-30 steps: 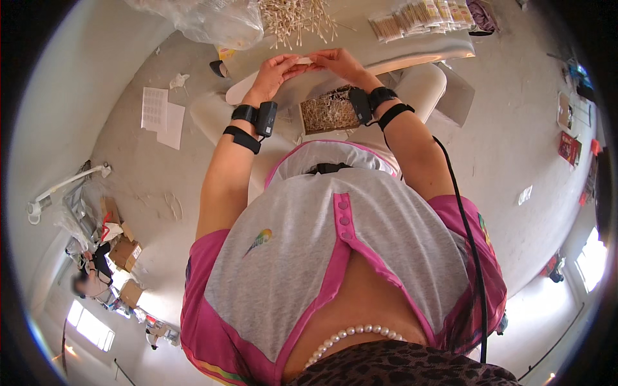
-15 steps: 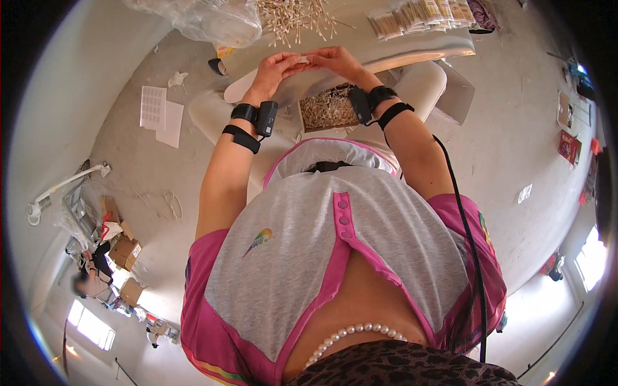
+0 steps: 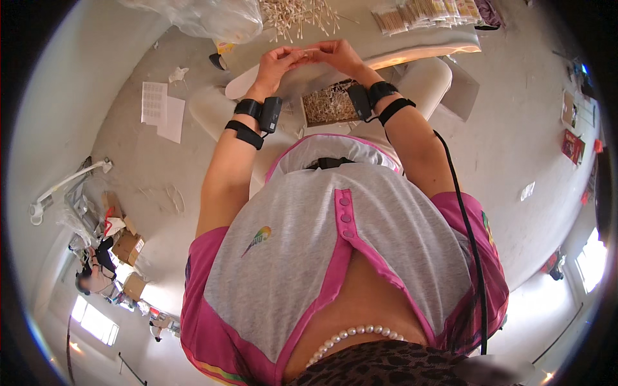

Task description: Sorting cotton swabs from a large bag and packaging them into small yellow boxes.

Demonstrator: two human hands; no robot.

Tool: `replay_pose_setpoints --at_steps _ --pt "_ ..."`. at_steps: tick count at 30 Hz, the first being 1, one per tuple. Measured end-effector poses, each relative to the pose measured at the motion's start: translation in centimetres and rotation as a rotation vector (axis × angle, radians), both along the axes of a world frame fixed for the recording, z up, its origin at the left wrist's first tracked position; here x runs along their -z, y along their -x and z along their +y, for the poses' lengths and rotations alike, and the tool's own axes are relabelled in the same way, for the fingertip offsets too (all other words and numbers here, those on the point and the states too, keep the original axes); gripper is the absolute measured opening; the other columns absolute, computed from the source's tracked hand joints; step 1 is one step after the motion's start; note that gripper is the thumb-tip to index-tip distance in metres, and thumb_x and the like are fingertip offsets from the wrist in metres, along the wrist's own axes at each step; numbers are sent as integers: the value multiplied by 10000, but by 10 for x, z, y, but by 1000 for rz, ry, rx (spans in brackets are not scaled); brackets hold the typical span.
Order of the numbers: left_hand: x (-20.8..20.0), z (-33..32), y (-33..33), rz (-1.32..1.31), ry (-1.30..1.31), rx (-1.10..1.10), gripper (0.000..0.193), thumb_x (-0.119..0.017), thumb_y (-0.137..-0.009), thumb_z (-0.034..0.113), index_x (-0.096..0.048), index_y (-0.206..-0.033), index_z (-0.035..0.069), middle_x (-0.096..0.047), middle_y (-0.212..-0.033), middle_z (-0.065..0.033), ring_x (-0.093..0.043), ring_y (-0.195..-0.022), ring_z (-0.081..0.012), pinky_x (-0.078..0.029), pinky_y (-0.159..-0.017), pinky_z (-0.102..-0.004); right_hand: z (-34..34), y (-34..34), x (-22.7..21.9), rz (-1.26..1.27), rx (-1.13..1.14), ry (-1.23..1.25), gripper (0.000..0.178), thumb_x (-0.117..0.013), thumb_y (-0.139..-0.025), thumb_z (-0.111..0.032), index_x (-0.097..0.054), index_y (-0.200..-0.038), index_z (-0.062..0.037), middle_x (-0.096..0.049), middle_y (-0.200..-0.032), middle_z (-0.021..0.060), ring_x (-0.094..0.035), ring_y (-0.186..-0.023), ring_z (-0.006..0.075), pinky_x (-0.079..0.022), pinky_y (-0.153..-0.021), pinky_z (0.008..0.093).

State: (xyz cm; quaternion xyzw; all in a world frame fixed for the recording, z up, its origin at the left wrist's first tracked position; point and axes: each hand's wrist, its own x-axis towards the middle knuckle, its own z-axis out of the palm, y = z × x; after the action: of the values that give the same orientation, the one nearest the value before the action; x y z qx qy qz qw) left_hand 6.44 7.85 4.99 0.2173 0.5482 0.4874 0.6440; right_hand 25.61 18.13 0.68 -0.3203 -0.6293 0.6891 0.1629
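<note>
Over the near edge of the table (image 3: pixel 412 51), my left hand (image 3: pixel 277 67) and right hand (image 3: pixel 339 56) meet fingertip to fingertip. Both are closed in a pinch around something small and pale; the fingers hide most of it and I cannot make out its kind. Just beyond them, a loose heap of cotton swabs (image 3: pixel 297 18) is spread on the tabletop. Packets of swabs (image 3: pixel 432 14) lie in a row to the right of the heap. Below my hands, a box of cotton swabs (image 3: pixel 329 105) sits between my knees.
A clear plastic bag (image 3: pixel 215 19) bulges at the table's left. Two paper sheets (image 3: pixel 164 112) and a crumpled scrap (image 3: pixel 178 74) lie on the floor. An open carton (image 3: pixel 458 90) stands beside my right knee. Another person (image 3: pixel 96 278) is near cardboard boxes (image 3: pixel 127 248) at far left.
My fingers have shifted slightly around the small pale thing, which shows less now. My hands have risen a little toward the table. The whole view has tilted slightly.
</note>
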Motion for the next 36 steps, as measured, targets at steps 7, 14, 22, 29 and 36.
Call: replay_pose_setpoints --at_steps 7,14,22,29,36 --pt "-7 2 -5 11 13 1 248 -778 -871 161 -691 -1031 -7 -697 -958 -54 -662 -878 -117 -547 -814 -247 4 -4 -8 7 -117 108 297 -607 -1007 -186 -679 -1210 18 -727 -1032 46 -660 -926 91 -536 -863 246" --pt "4 -2 7 128 37 110 247 -719 -923 154 -663 -1096 -13 -687 -1056 -73 -675 -966 -155 -550 -902 -295 -2 -2 -7 -27 -138 30 293 -628 -995 -222 -701 -1194 -21 -728 -1009 11 -626 -923 68 -521 -851 252" --pt "-2 -7 5 -59 27 63 274 -654 -971 166 -640 -1158 -32 -684 -1088 -95 -679 -1018 -191 -535 -968 -315 2 -6 -9 -19 -126 114 308 -594 -1017 -209 -680 -1214 11 -722 -1053 39 -649 -968 93 -518 -903 244" --pt "4 -5 13 -42 24 78 276 -631 -984 158 -629 -1184 -32 -680 -1140 -110 -677 -1037 -203 -530 -983 -324 -1 -4 -3 82 -108 137 311 -626 -997 -254 -699 -1203 -32 -728 -984 8 -640 -914 72 -521 -843 251" --pt "-5 -10 3 190 -133 101 310 -694 -926 91 -653 -1218 -7 -718 -1036 -82 -683 -917 -122 -570 -795 -245 -7 -6 3 97 -67 32 321 -630 -986 -127 -640 -1282 -1 -718 -1058 39 -649 -960 81 -524 -874 242"
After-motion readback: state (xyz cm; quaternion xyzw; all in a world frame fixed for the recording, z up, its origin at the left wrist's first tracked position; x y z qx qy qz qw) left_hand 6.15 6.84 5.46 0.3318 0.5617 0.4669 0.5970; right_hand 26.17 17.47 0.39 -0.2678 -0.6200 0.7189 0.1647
